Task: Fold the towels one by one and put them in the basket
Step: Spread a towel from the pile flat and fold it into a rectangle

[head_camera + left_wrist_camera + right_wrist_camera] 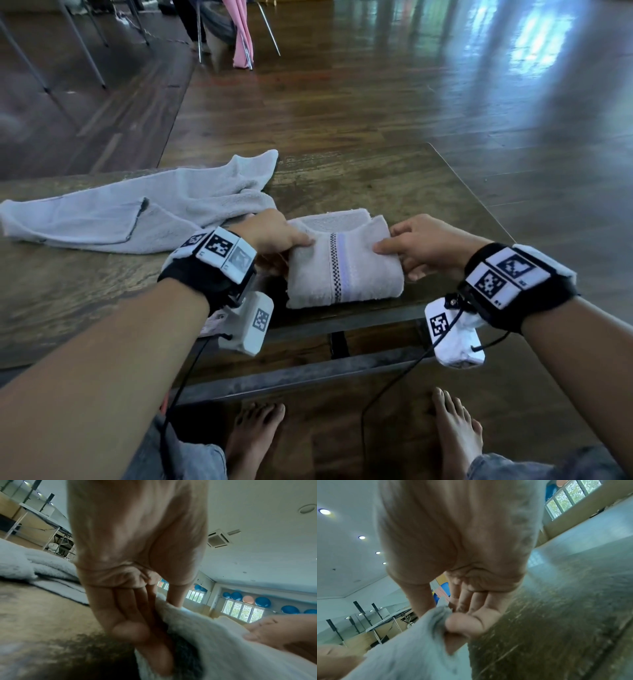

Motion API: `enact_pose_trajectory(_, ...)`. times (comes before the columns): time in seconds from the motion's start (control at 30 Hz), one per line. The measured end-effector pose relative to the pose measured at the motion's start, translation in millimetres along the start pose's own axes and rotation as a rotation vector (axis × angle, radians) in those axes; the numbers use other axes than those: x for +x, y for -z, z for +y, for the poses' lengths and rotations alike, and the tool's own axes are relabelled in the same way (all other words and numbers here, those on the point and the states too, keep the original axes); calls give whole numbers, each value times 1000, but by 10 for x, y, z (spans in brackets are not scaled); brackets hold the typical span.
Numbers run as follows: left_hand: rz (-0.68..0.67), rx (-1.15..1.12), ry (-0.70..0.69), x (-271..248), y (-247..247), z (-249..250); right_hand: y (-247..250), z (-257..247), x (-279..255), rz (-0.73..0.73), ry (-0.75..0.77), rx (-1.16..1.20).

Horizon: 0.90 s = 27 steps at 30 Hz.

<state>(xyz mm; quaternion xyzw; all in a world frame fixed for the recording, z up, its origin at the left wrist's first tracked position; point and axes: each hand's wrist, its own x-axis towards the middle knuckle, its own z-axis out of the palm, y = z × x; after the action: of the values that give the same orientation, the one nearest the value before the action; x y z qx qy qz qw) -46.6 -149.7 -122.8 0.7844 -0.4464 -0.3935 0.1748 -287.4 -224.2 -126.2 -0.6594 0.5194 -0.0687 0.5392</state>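
A folded pale towel [342, 267] with a checked stripe lies near the front edge of the low wooden table [394, 185]. My left hand [274, 236] grips the towel's left side, thumb on top and fingers under the fold; the left wrist view shows the same pinch on the towel [197, 628]. My right hand [414, 246] grips the right side, thumb on top and fingers beneath, and the right wrist view shows this grip on the cloth [412, 642]. An unfolded grey towel [130, 212] lies spread on the table's left part. No basket is in view.
The table's front edge and its metal frame [308, 370] are just below my wrists, with my bare feet [253, 442] on the wooden floor underneath. Chair legs [85, 51] and a pink cloth [239, 37] stand far back.
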Motion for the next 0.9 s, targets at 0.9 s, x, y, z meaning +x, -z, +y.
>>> enact_pose_trajectory(0.9,387,48,-149,131,-73,23,-313,-94,298,277,308,-815)
